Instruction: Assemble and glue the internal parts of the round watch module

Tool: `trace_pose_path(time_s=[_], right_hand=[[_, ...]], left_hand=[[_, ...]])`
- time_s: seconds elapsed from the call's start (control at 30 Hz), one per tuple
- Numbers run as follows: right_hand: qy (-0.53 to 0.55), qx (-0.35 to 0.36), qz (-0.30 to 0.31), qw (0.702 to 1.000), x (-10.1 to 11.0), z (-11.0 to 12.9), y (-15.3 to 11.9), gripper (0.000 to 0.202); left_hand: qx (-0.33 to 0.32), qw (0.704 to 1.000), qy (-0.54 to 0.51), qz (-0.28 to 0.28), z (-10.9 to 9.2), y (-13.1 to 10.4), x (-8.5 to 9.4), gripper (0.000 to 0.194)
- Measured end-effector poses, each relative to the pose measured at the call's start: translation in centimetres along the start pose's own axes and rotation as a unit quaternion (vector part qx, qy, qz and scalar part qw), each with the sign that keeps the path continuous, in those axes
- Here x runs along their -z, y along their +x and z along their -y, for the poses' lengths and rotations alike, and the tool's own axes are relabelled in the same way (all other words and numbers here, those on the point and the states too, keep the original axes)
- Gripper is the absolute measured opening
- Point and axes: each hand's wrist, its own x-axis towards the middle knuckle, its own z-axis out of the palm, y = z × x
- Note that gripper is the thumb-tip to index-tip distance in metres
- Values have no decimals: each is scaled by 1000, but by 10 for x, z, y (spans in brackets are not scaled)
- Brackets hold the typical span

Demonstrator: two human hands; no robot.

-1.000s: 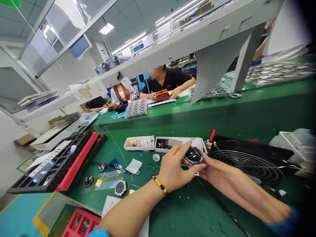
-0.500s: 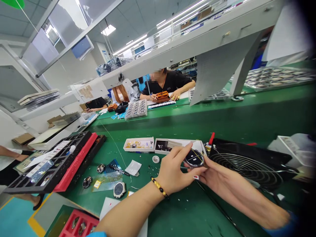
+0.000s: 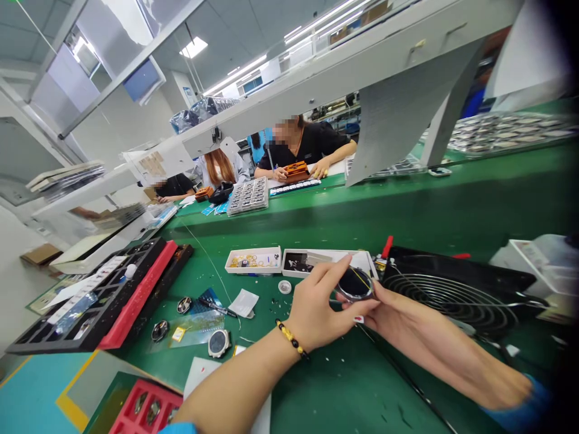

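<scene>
Between my two hands a round watch case with a dark glass face is held up over the bench, tilted towards me. My left hand grips its left side, thumb below and fingers above. From the right, my right hand has its fingers closed round the lower right edge; some of them are hidden behind the watch. A thin yellowish line shows across the dark face. On the green bench to the left lies another watch case, with a yellow battery-like piece beside it.
Two white boxes of small parts, a left one and a right one, stand behind my hands. A black fan with a wire guard is at right. At left are a black compartment tray and a red tray. Co-workers sit across the bench.
The watch has tipped slightly in my hands, and the bright reflections on its face have gone dark. Both hands keep their hold. The camera view has shifted a little.
</scene>
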Motion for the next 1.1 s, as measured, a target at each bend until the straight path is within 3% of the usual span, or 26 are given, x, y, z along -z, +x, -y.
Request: trace_pose_path(time_s=[0.73,1.1], right_hand=[[31,7,4,999,9,-5,0,27],[-11,19,-13,1000,7,-4,2,35]], left_hand=[[24,1000,-12,7,-1,1,0,66],[33,999,-11,7,-2,2,1,66]])
